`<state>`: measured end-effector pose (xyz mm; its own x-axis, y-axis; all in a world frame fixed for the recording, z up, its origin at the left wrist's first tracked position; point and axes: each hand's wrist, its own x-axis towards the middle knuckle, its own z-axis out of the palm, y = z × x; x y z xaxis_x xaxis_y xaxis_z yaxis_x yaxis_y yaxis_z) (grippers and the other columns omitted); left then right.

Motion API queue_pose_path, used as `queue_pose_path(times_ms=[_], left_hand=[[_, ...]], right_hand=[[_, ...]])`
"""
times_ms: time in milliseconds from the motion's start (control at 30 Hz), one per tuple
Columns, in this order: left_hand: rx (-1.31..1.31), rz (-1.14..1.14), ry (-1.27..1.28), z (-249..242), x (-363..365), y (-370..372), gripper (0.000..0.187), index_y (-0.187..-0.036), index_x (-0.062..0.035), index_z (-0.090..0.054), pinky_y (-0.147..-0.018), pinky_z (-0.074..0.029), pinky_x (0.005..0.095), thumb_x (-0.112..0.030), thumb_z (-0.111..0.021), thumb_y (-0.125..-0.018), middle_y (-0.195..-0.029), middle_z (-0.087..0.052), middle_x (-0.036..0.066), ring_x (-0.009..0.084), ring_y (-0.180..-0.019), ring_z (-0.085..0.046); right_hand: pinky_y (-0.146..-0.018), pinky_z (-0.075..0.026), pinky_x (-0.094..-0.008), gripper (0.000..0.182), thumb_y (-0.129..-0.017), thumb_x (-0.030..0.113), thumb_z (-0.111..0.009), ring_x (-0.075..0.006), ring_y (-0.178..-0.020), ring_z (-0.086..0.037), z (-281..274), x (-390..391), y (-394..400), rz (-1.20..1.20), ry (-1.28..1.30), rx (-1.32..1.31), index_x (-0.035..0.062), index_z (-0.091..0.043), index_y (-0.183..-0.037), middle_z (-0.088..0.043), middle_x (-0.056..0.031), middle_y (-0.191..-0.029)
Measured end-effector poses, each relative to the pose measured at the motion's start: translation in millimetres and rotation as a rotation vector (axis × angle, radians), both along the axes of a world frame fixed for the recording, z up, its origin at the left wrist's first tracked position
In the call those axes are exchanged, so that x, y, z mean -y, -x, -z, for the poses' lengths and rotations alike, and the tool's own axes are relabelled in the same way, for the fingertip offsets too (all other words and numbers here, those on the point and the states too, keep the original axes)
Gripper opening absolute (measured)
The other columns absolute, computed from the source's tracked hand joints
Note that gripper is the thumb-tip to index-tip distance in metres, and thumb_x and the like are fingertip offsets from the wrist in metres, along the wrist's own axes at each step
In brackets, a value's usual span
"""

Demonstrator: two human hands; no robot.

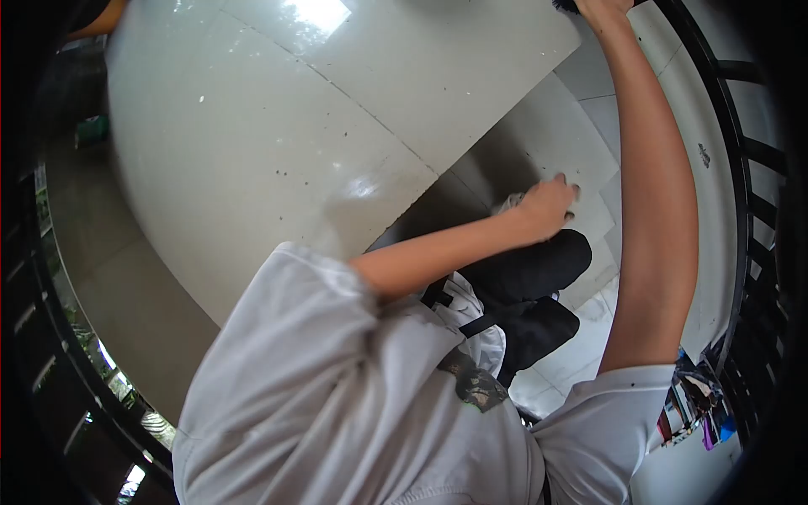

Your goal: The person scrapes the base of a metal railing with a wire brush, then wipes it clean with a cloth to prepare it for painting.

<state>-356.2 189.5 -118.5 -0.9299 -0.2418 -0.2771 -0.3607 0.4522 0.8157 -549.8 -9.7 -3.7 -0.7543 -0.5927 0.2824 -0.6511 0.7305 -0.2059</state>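
Note:
My left hand [547, 209] is curled, its fingers blurred, low over a pale tiled step [564, 139] and just beyond my knees. A crumpled pale cloth [510, 202] shows at the edge of that hand, mostly hidden behind the hand and wrist. My right arm stretches far up the view, and my right hand [604, 5] is cut off by the top edge. Beside its fingers a bit of a dark, bristly brush [566, 5] shows; the rest is out of view.
A large glossy tiled slab [278, 143] with small dark specks fills the upper left. Black railings [745, 151] curve along the right, others [71, 362] on the left. My black-trousered knees [539, 261] are bent in front of me. A green object [92, 130] lies far left.

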Motion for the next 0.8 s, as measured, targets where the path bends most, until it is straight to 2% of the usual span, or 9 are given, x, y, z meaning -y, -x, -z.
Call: queue_pose_path(times_ms=[67,167,233,267,300,367,433,500,800], left_hand=[[-0.215,-0.103,-0.108,-87,27,-51,0.034,-0.103,-0.0016,-0.057,-0.075,-0.050,0.0424,-0.018,-0.071,-0.077,-0.101,-0.052,0.016,0.0364,-0.084,-0.060],[-0.774,-0.391,0.322,-148,80,-114,0.024,-0.096,-0.0039,-0.057,-0.066,-0.050,0.0349,-0.007,-0.071,-0.076,-0.093,-0.058,0.011,0.0242,-0.076,-0.060],[-0.635,-0.662,0.339,-178,110,-153,0.012,-0.097,0.0012,-0.056,-0.063,-0.048,0.0250,-0.003,-0.058,-0.086,-0.093,-0.059,0.007,0.0093,-0.070,-0.057],[-0.629,-0.961,0.145,-197,111,-157,0.016,-0.092,0.0025,-0.058,-0.068,-0.047,0.0316,-0.003,-0.063,-0.078,-0.081,-0.058,0.009,0.0162,-0.078,-0.056],[-0.679,-0.735,0.425,-180,139,-175,0.027,-0.105,0.0034,-0.055,-0.082,-0.047,0.0362,-0.012,-0.060,-0.083,-0.095,-0.059,0.014,0.0231,-0.090,-0.057],[-0.605,-0.585,0.470,-129,145,-180,0.047,-0.123,0.0004,-0.048,-0.101,-0.034,0.0457,-0.028,-0.057,-0.087,-0.120,-0.052,0.020,0.0318,-0.115,-0.048],[0.018,-0.349,1.069,-79,120,-185,0.060,-0.139,-0.0100,-0.037,-0.111,-0.016,0.0486,-0.037,-0.053,-0.089,-0.142,-0.035,0.019,0.0329,-0.136,-0.024],[0.003,-0.312,0.974,-79,118,-188,0.063,-0.143,-0.0158,-0.032,-0.111,-0.011,0.0529,-0.039,-0.053,-0.088,-0.147,-0.028,0.017,0.0359,-0.139,-0.016],[0.290,0.018,0.688,-99,71,-394,0.056,-0.137,-0.0124,-0.042,-0.110,-0.014,0.0532,-0.020,-0.055,-0.084,-0.142,-0.038,0.012,0.0359,-0.134,-0.028]], right_hand=[[-0.080,-0.052,-0.0416,0.037,-0.084,0.030,-0.054,-0.0384,-0.088,-0.065,-2,-3,-5,-0.050,0.036,0.005,-0.0042,-0.067,-0.089,-0.065,-0.0256,-0.091],[-0.080,-0.052,-0.0415,0.036,-0.084,0.029,-0.054,-0.0389,-0.088,-0.064,-3,-8,-6,-0.048,0.032,0.033,-0.0031,-0.067,-0.090,-0.065,-0.0258,-0.091],[-0.079,-0.052,-0.0411,0.036,-0.084,0.030,-0.054,-0.0381,-0.088,-0.065,-3,-9,-7,-0.076,0.078,0.021,-0.0033,-0.067,-0.090,-0.065,-0.0255,-0.092],[-0.079,-0.052,-0.0410,0.036,-0.084,0.030,-0.054,-0.0373,-0.089,-0.065,-4,-9,-9,-0.068,0.064,0.057,-0.0031,-0.067,-0.090,-0.065,-0.0248,-0.092],[-0.079,-0.052,-0.0409,0.035,-0.084,0.030,-0.054,-0.0366,-0.089,-0.065,-7,-11,-10,-0.059,0.052,0.089,-0.0028,-0.067,-0.090,-0.065,-0.0242,-0.092],[-0.080,-0.051,-0.0407,0.035,-0.084,0.030,-0.055,-0.0361,-0.089,-0.065,-6,-18,-14,-0.081,0.093,0.062,-0.0021,-0.067,-0.091,-0.065,-0.0238,-0.093],[-0.080,-0.051,-0.0406,0.034,-0.084,0.029,-0.055,-0.0355,-0.090,-0.065,-8,-17,-18,-0.106,0.133,0.039,-0.0013,-0.067,-0.092,-0.065,-0.0234,-0.093],[-0.080,-0.051,-0.0409,0.033,-0.084,0.030,-0.055,-0.0360,-0.090,-0.064,-10,-23,-23,-0.096,0.121,0.083,0.0007,-0.068,-0.093,-0.065,-0.0235,-0.093],[-0.083,-0.052,-0.0407,0.037,-0.085,0.033,-0.054,-0.0356,-0.091,-0.065,-6,-31,-13,-0.063,0.113,0.104,-0.0003,-0.068,-0.094,-0.065,-0.0240,-0.093]])
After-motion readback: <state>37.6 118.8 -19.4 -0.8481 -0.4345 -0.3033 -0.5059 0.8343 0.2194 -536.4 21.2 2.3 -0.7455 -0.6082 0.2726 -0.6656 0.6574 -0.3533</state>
